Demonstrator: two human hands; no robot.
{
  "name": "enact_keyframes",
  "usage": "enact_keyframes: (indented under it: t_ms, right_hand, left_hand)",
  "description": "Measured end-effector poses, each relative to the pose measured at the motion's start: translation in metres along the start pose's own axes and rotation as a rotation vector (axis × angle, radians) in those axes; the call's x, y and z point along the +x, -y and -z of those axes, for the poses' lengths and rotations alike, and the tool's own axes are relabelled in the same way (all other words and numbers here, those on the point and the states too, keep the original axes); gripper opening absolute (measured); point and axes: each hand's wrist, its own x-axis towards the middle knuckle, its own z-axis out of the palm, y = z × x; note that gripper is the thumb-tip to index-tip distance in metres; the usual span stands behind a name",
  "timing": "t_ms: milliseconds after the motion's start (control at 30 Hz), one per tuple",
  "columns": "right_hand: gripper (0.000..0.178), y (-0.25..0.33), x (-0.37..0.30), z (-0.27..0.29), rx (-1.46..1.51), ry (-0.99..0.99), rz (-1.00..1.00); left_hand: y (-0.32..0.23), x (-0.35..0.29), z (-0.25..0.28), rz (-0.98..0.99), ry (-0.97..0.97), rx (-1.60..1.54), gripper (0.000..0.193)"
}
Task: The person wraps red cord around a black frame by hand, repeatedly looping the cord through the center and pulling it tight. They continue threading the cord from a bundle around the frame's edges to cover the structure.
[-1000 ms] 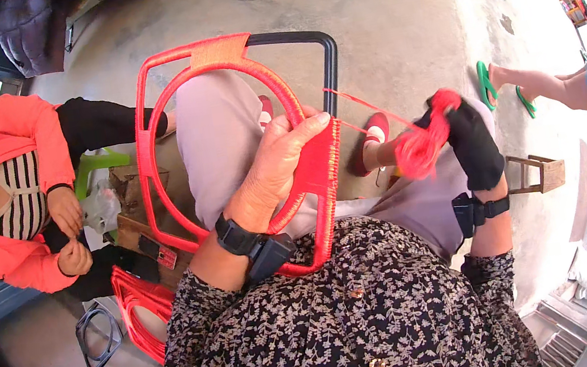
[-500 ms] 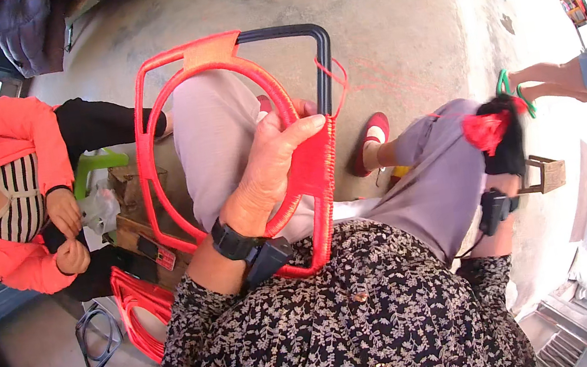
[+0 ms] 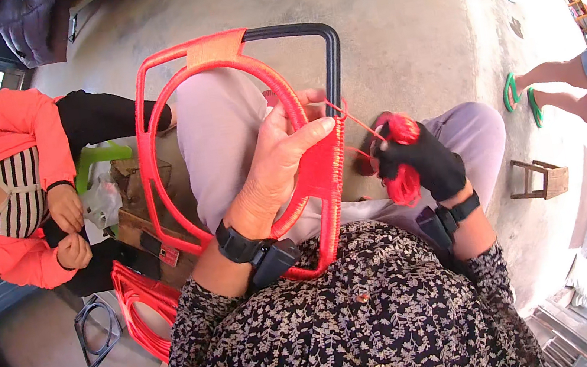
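Note:
My bare left hand [image 3: 276,157] grips a rounded-square frame [image 3: 145,167] with a ring inside it, its thumb lying along the wound side. Glossy red cord covers most of the frame; the far right corner is bare black tube [image 3: 332,50]. In a black fingerless glove, my right hand [image 3: 429,163] is closed around a bundle of red cord [image 3: 405,186]. A strand of red cord [image 3: 360,120] runs from that hand to the frame's right side, where the winding meets the black tube. Both wrists carry black strapped devices.
At the left sits a person in a coral jacket [image 3: 3,119], hands together. Several red-wound frames [image 3: 142,310] and a bare black frame [image 3: 97,331] lie below. A low wooden stool [image 3: 540,179] stands at right, near another person's legs in green sandals [image 3: 534,104].
My right hand has come in from far right beside my right knee to near the frame, bringing the cord bundle. The strand is now short. My left hand keeps its hold.

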Motion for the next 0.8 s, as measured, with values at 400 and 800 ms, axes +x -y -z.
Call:
enact_keyframes:
  t_ms: [400, 800]
  right_hand:
    - [0.023, 0.02, 0.003, -0.02, 1.063, 0.032, 0.571]
    - [0.016, 0.014, 0.023, -0.01, 1.062, 0.113, 0.442]
  left_hand:
    - [0.012, -0.001, 0.003, 0.175, 0.081, -0.189, 0.013]
    - [0.007, 0.004, 0.003, 0.243, -0.006, -0.226, 0.009]
